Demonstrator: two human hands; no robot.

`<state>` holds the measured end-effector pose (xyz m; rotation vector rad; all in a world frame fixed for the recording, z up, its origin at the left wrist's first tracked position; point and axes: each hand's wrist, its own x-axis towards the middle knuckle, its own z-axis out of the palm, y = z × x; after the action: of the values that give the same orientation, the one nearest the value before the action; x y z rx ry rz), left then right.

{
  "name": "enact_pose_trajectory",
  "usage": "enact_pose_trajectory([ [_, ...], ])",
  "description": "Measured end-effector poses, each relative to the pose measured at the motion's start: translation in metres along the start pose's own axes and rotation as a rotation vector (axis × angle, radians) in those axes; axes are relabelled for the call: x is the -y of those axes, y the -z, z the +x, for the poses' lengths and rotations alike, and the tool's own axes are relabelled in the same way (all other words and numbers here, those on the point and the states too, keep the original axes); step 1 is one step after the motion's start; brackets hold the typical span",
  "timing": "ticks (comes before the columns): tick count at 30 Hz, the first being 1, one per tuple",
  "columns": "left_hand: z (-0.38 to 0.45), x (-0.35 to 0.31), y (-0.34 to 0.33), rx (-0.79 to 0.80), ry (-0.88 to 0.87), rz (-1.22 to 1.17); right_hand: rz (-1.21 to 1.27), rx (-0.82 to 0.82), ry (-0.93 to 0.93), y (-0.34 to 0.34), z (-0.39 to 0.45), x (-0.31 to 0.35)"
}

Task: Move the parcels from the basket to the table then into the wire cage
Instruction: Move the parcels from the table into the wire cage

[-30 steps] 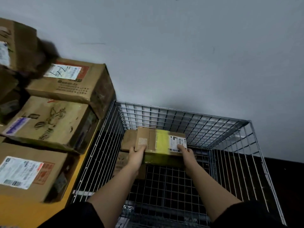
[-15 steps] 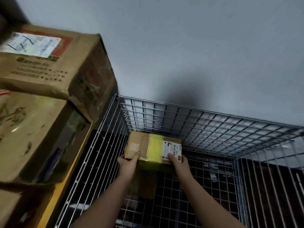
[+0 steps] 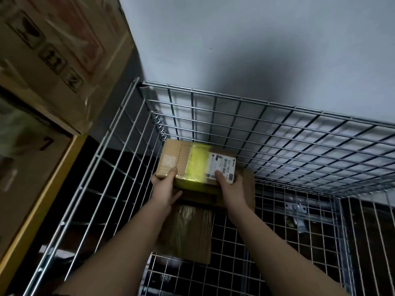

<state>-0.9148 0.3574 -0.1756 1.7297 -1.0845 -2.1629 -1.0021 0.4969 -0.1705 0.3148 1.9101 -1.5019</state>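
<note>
Where yellow desk edge (image 3: 42, 195) runs down frame left, we see stacked cartons (image 3: 59, 60) above. Centre: left hand (image 3: 165, 186) and right hand (image 3: 229, 185) both gripping taped parcel (image 3: 192, 161) inside wire cage (image 3: 277, 129), over brown parcels (image 3: 188, 233) below.

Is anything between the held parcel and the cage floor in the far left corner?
Yes. Another brown parcel already lies directly beneath the yellow-taped parcel held by the left hand and right hand, so it will likely land on that, not the wire cage floor.
</note>
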Motion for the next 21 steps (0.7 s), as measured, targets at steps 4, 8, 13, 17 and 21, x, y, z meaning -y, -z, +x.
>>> enact_pose_trajectory([
  [4,0.014,-0.003,0.000,-0.020,0.001,-0.013,-0.014,0.005,0.003,-0.012,0.015,-0.004],
  [8,0.021,-0.001,0.001,-0.054,0.003,-0.030,-0.060,-0.002,0.015,-0.017,0.017,-0.012],
  [13,0.028,0.004,0.002,-0.098,0.049,-0.077,-0.071,-0.012,0.012,-0.021,0.016,-0.023],
  [17,0.026,0.007,0.004,-0.046,0.096,-0.079,-0.081,-0.016,0.024,-0.021,0.014,-0.028],
  [21,0.026,0.001,0.003,-0.009,0.101,-0.063,-0.129,-0.016,0.035,-0.027,0.015,-0.025],
])
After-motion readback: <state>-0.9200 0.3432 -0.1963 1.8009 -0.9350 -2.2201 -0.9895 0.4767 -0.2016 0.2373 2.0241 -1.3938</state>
